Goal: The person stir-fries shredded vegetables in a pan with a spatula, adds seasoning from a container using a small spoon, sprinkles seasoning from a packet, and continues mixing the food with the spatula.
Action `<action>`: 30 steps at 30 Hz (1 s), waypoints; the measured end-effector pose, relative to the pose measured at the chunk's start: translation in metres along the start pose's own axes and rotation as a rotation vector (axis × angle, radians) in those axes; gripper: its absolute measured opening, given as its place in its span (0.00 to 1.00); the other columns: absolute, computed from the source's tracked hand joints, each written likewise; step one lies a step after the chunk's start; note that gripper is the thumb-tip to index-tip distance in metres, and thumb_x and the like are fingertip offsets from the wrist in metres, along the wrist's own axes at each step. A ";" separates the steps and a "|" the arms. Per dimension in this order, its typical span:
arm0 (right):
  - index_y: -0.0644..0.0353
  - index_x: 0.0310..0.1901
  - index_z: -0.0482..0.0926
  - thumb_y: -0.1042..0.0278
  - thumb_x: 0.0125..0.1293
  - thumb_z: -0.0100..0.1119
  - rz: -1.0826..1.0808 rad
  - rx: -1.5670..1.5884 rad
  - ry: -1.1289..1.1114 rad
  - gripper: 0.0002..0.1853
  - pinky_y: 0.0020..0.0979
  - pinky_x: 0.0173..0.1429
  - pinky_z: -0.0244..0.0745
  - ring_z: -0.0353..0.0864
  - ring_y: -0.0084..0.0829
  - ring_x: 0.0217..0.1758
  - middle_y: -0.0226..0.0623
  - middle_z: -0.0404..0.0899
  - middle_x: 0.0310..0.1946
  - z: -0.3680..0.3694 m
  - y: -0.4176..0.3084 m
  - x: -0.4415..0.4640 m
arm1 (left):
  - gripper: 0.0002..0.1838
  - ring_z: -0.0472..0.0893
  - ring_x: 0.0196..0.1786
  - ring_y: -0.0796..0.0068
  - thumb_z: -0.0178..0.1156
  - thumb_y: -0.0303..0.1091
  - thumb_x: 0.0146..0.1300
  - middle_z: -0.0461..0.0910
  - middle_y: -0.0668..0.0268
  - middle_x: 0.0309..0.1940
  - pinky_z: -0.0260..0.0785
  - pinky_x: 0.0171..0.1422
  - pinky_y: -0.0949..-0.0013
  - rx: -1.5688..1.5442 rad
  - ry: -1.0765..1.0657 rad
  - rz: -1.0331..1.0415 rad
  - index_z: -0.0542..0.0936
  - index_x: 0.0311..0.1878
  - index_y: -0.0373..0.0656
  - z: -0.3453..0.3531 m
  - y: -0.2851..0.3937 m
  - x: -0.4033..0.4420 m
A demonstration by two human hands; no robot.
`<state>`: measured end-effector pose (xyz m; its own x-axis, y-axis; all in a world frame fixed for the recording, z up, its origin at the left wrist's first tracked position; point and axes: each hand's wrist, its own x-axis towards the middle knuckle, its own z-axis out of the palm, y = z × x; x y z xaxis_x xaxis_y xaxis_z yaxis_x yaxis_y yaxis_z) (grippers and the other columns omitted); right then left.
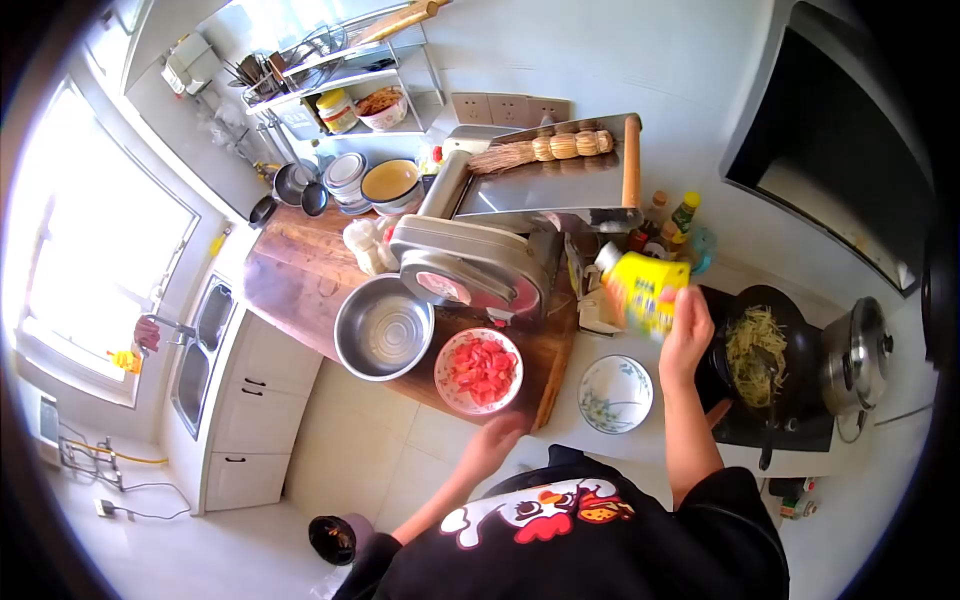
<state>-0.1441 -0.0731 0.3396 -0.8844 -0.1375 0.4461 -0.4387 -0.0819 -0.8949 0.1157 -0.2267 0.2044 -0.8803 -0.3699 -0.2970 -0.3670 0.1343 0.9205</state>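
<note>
My right hand (687, 332) is closed around a yellow seasoning packet (645, 288) with a pale top, held up over the counter and somewhat blurred. Below the packet is a white bowl (616, 394) with a leaf pattern. Right of that hand, a black wok (790, 310) on the stove holds pale shredded vegetables (752, 350), with a black spatula (770, 400) resting in it. My left hand (497, 440) is beside the wooden counter's edge, below a bowl of chopped tomatoes (480, 370). Motion smears its fingers, and I see nothing held there.
A metal basin (384, 328) stands left of the tomatoes. Behind are a grey electric pan (470, 265) and a metal tray with a straw brush (540, 150). Sauce bottles (684, 215) stand near the wall. A lidded steel pot (857, 355) sits right of the wok.
</note>
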 end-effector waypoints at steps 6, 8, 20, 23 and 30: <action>0.65 0.31 0.76 0.65 0.69 0.47 0.293 0.155 -0.076 0.14 0.24 0.51 0.63 0.73 0.23 0.40 0.32 0.77 0.31 -0.031 -0.067 -0.087 | 0.31 0.69 0.58 0.75 0.63 0.35 0.59 0.69 0.64 0.57 0.61 0.62 0.70 -0.493 -0.565 0.296 0.63 0.62 0.38 0.032 0.109 0.018; 0.67 0.41 0.75 0.64 0.69 0.47 0.324 0.344 -0.056 0.14 0.26 0.58 0.61 0.72 0.26 0.49 0.35 0.77 0.41 -0.051 -0.071 -0.109 | 0.18 0.76 0.47 0.79 0.60 0.37 0.62 0.78 0.69 0.44 0.69 0.53 0.72 -0.424 -0.542 0.189 0.74 0.51 0.36 0.042 0.133 0.000; 0.57 0.64 0.57 0.60 0.67 0.50 0.543 1.069 -0.182 0.27 0.38 0.65 0.61 0.65 0.29 0.63 0.35 0.65 0.61 -0.104 -0.072 -0.205 | 0.20 0.71 0.55 0.73 0.51 0.36 0.67 0.72 0.64 0.53 0.62 0.60 0.69 -0.474 -0.482 0.120 0.65 0.59 0.38 0.121 0.168 -0.048; 0.57 0.61 0.61 0.62 0.68 0.49 0.545 1.089 -0.039 0.22 0.35 0.61 0.66 0.71 0.29 0.58 0.34 0.69 0.58 -0.129 -0.067 -0.190 | 0.25 0.73 0.40 0.78 0.47 0.42 0.69 0.72 0.64 0.46 0.66 0.47 0.75 -0.580 -0.269 0.665 0.59 0.62 0.38 0.134 0.173 -0.027; 0.61 0.61 0.62 0.65 0.67 0.50 0.584 0.842 -0.126 0.22 0.33 0.62 0.64 0.69 0.28 0.59 0.36 0.69 0.58 -0.228 -0.048 -0.174 | 0.13 0.66 0.26 0.84 0.45 0.31 0.70 0.69 0.70 0.29 0.61 0.30 0.80 -0.400 -0.170 0.547 0.66 0.55 0.39 0.174 0.213 -0.007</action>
<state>-0.0055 0.1801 0.3022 -0.8791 -0.4764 -0.0140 0.3507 -0.6267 -0.6959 -0.0090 -0.0359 0.3585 -0.9538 -0.1926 0.2307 0.2530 -0.1005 0.9622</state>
